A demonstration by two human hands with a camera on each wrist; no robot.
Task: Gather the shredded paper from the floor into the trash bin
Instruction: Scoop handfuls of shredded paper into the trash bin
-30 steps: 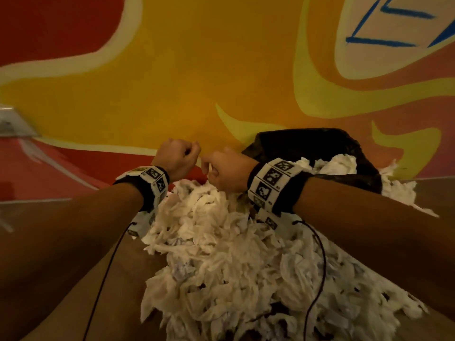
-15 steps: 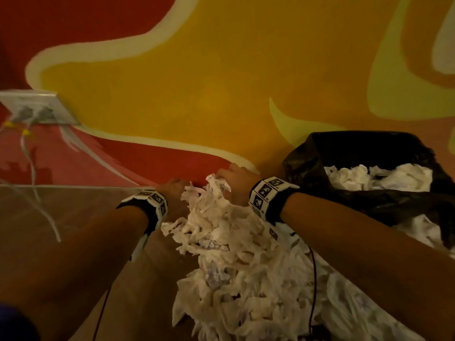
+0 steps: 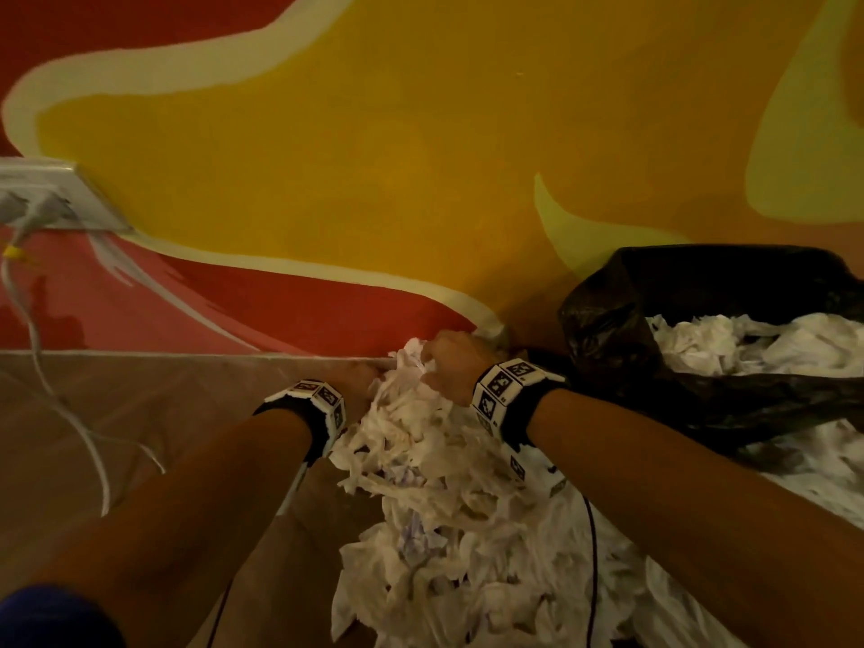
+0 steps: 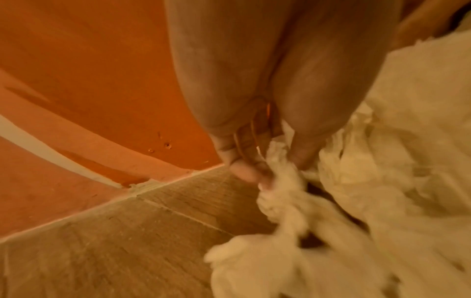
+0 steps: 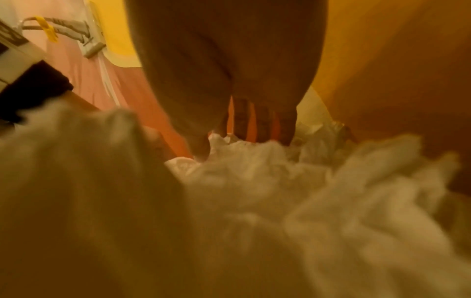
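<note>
Left hand (image 4: 257,125) pinches a twist of shredded paper (image 3: 435,460) between thumb and fingers, low by the wall base. Right hand (image 3: 451,367) digs curled fingers into the top of the same heap and grips it. Heap lies on the wooden floor (image 3: 117,413) between the forearms. Black-lined trash bin (image 3: 654,320) stands just right, paper already inside.

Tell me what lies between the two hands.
In the head view, a heap of white shredded paper fills the gap between the left hand and right hand; both hands grip it.
</note>
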